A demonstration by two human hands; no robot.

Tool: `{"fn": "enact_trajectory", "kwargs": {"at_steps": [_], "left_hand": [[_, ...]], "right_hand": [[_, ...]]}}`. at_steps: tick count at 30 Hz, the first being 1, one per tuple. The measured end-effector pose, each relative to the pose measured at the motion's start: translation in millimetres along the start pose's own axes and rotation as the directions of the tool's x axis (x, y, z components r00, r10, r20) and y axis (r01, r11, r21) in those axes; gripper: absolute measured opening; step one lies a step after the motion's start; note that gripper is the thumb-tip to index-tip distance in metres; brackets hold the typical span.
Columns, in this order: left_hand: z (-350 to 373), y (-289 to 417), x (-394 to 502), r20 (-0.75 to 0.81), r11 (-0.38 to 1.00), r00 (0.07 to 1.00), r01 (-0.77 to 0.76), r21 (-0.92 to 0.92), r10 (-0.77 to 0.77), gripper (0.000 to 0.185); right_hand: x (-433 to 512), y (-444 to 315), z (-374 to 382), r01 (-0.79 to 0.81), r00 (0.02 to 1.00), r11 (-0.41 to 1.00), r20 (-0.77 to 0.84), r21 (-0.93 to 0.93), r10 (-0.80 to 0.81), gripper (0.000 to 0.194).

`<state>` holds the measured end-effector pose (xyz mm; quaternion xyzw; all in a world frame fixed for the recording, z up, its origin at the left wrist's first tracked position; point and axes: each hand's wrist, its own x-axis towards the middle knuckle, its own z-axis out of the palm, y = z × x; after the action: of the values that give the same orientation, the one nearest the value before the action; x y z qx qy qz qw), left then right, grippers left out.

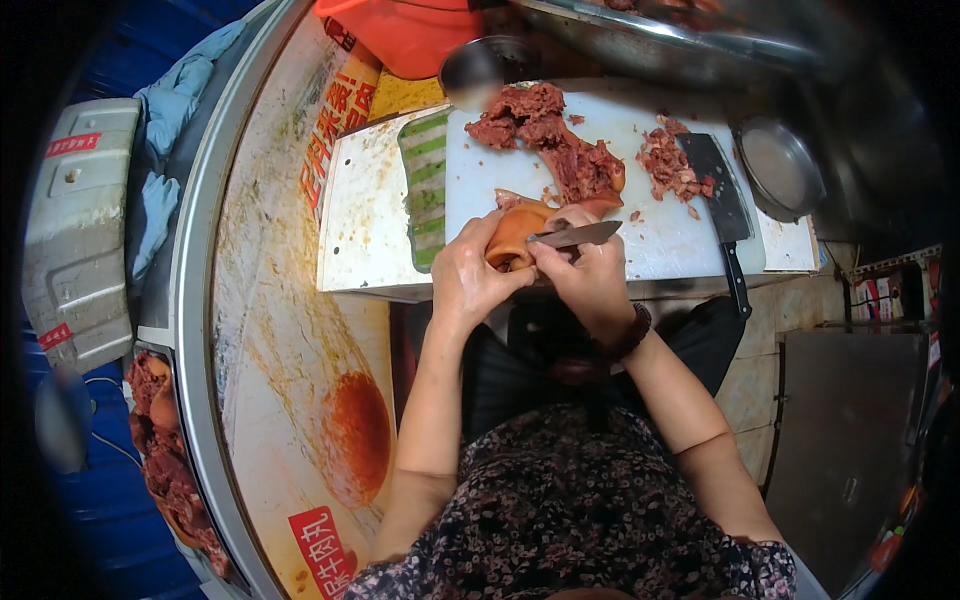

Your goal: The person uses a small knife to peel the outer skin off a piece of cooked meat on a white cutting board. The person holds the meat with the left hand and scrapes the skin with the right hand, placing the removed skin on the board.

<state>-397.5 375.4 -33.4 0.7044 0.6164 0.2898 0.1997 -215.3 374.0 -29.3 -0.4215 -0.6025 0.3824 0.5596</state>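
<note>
My left hand (478,259) grips a glossy orange-brown piece of skin-on cooked meat (519,229), its rolled edge facing me. In my right hand (596,274) is a small knife (581,235), its blade pointing right. The right fingertips also press near the meat's right side; the knife's handle is mostly hidden by the fingers. Both hands work over the front edge of a white cutting board (675,251). Just beyond them lies a chunk of reddish cooked meat (581,165), with another shredded chunk (525,112) farther back.
A black-handled cleaver (716,184) rests at the board's right, its handle overhanging the front edge. Beside it are chopped meat bits (667,161) and a metal bowl (780,169). Behind stand a dark bowl (487,64) and red bucket (409,34). A striped cloth (427,202) lies left.
</note>
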Motion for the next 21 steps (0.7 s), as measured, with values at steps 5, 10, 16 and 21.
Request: {"fn": "enact_trajectory", "kwargs": {"at_steps": [5, 10, 16, 21], "left_hand": [[-11.1, 16.9, 2.3, 0.057, 0.994, 0.998, 0.024, 0.105, -0.03, 0.093], [-6.5, 22.3, 11.2, -0.11, 0.936, 0.949, -0.265, 0.23, 0.296, 0.108], [51.9, -16.3, -1.9, -0.583, 0.953, 0.755, -0.258, 0.157, 0.3, 0.097], [76.0, -34.1, -10.8, -0.47, 0.978, 0.859, -0.199, 0.059, 0.203, 0.087]], "right_hand": [[-1.9, 8.3, -20.9, 0.01, 0.999, 0.97, 0.045, -0.243, 0.001, 0.024], [-18.5, 15.4, -21.6, -0.007, 0.99, 0.967, 0.131, -0.255, 0.042, 0.054], [-18.1, 12.1, -16.9, -0.123, 0.972, 0.966, 0.169, -0.229, 0.164, 0.068], [-20.7, 27.9, -11.9, -0.021, 0.982, 0.969, 0.178, -0.248, 0.067, 0.071]]}}
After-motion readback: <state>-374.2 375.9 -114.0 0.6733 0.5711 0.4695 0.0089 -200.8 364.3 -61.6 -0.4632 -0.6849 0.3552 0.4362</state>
